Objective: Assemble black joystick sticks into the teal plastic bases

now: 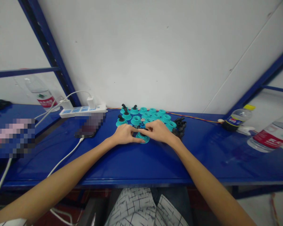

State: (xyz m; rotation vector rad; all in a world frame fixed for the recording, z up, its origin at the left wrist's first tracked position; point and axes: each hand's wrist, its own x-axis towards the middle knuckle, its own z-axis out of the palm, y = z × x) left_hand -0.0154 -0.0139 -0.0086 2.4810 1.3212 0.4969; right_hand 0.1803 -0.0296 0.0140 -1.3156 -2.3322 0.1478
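Observation:
My left hand (124, 134) grips the left side of a round teal part (142, 138) with a black piece at its top, low over the blue table. From the right, my right hand (157, 130) closes its fingers on the black piece, which they partly hide. Behind both hands stand several teal rings (152, 111) in rows. Several teal parts with black bent pieces (126, 114) stand at the left of the group. Loose black pieces (180, 125) lie in a pile to the right of the rings.
On the blue table (141, 166), a phone (91, 125) on a white cable and a power strip (83, 110) lie to the left. A cola bottle (238, 118) and a large water bottle (272, 135) stand at the right. A thin cable runs along the wall.

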